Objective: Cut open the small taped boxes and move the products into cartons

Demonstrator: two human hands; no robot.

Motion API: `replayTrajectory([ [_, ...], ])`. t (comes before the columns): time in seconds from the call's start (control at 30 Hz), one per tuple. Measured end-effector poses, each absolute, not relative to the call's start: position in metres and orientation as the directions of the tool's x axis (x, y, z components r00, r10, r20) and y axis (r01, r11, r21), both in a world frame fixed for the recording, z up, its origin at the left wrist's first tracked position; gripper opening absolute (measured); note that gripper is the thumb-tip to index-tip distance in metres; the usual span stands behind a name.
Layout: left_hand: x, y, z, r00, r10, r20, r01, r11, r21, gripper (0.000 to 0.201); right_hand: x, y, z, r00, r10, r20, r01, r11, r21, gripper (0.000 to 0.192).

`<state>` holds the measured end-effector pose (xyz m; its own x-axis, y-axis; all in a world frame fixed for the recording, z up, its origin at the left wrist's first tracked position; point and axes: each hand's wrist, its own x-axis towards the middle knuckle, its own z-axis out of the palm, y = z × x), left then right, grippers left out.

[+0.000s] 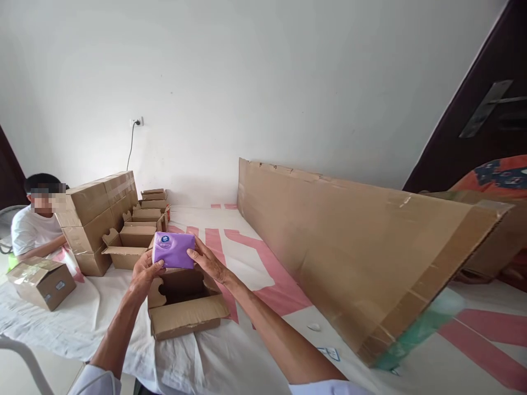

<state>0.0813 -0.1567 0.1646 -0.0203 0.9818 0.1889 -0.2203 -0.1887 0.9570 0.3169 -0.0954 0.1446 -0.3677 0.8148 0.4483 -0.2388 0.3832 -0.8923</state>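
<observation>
Both my hands hold a purple pack of tissues [173, 249] with a small round logo, above an open cardboard box [183, 317] on the white and pink cloth. My left hand [144, 272] grips the pack's left end from below. My right hand [206, 259] holds its right end with the fingers spread along the side. The box's flaps stand open and its inside looks dark and empty.
Several more open small boxes [130, 243] line up behind, beside a stack of taped cartons [96, 214]. A seated person in a white shirt [28, 230] is at the far left near a taped carton [41, 282]. A long flat cardboard box [362, 241] lies at right.
</observation>
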Motion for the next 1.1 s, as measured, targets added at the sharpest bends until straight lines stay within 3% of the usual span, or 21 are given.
replayTrajectory([
  [0.17, 0.082, -0.148, 0.155, -0.025, 0.988, 0.152, -0.253, -0.153, 0.955, 0.074, 0.314, -0.097, 0.139, -0.338, 0.8, 0.495, -0.19, 0.457, -0.869, 0.076],
  [1.1, 0.077, -0.142, 0.147, -0.018, 0.994, 0.108, -0.255, -0.109, 0.961, 0.07, 0.309, -0.095, 0.139, -0.339, 0.818, 0.465, -0.178, 0.43, -0.885, 0.074],
])
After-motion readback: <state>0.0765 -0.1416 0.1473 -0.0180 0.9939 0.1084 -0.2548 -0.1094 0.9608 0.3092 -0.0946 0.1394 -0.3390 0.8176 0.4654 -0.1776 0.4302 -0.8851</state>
